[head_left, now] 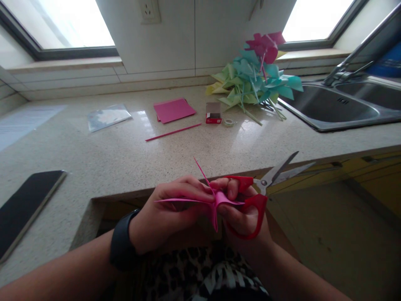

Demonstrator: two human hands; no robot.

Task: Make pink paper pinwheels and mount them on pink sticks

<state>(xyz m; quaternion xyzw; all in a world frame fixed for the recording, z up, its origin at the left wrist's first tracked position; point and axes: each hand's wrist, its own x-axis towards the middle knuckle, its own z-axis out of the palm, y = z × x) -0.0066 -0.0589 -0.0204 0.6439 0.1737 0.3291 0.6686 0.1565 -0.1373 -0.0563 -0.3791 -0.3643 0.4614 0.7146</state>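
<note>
The table (125, 154) runs wide ahead of you, with the sink (332, 108) at its right end and a heap of paper pinwheels (253, 79) beside that. Just off the near edge, your left hand (166, 213) pinches the pink paper (216, 202), flat and reaching leftward across your fingers (188, 196). Your right hand (244, 209) meets it from the right, pressing the folded middle while its fingers stay hooked through the red scissors (266, 184), blades parted and pointing up-right, away from the paper.
</note>
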